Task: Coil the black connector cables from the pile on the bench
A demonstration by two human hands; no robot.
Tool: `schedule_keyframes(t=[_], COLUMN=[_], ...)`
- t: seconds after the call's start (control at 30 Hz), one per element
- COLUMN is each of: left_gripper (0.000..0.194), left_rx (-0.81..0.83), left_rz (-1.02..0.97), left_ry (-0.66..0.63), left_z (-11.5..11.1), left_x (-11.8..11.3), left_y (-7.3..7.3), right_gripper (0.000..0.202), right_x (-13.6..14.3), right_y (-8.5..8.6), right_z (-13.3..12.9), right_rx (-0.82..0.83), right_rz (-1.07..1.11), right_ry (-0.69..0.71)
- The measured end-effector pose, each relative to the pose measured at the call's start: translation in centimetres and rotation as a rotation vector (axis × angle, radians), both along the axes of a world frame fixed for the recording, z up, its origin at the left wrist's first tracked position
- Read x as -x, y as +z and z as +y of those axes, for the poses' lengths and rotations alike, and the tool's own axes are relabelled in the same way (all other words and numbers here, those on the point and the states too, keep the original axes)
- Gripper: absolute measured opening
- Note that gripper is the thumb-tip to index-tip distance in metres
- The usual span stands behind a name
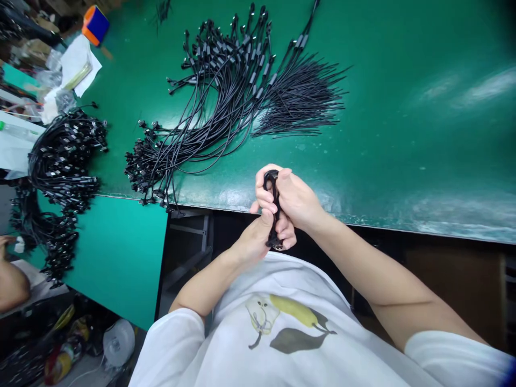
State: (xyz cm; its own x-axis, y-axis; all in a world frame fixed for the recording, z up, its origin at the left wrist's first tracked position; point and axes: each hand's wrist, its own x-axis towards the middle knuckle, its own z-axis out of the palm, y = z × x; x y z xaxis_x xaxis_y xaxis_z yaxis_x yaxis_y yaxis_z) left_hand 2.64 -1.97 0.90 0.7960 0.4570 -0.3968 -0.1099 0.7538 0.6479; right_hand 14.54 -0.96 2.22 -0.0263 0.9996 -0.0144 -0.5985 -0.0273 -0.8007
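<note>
A black cable (pixel 276 215), folded into a short upright bundle, is between my hands in front of my shirt, by the table's near edge. My left hand (pixel 255 236) is closed around its lower part, thumb laid along it. My right hand (pixel 297 200) grips the upper part with fingers and thumb pinched near the loop at the top. Fingers cover much of the bundle, so any tie around it cannot be made out. Beyond my hands lies a spread of loose black cables (pixel 209 126) with connectors at both ends. Thin black ties (pixel 302 99) lie in a heap beside them.
Bundled black cables (pixel 66 156) are piled at the left, some on a lower green board (pixel 121 252). The green table (pixel 403 134) extends to the right. An orange and blue object (pixel 95 25) stands at the far left. Another person's arm (pixel 12 282) shows at the left edge.
</note>
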Motion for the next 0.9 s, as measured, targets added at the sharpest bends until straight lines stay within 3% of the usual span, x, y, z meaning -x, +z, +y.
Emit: schedule_keyframes(t=[0.23,0.43,0.57,0.77,0.9], left_gripper=[0.061,0.044,0.050,0.058,0.052], left_rx=[0.116,0.466,0.615,0.469,0.270], left_rz=[0.068,-0.074,-0.070,-0.142,0.012], left_ry=[0.010,0.106,0.052,-0.165,-0.118], left_z=[0.4,-0.2,-0.9,-0.5,-0.4], left_x=[0.5,0.1,-0.3,-0.8,-1.0], left_y=[0.3,1.2,0.9,0.8,-0.1], right_gripper=[0.063,0.062,0.062,0.067,0.066], right_x=[0.2,0.1,0.1,-1.0,-2.7], right_y=[0.5,0.7,0.5,0.7,0.6], right_z=[-0.1,0.3,0.0,-1.0,-1.2], right_rx=[0.079,0.134,0.070,0.173,0.268], right_rz=[-0.023,0.070,0.145,0.097,0.039], right_ry=[-0.059,0.007,0.065,0.078,-0.064])
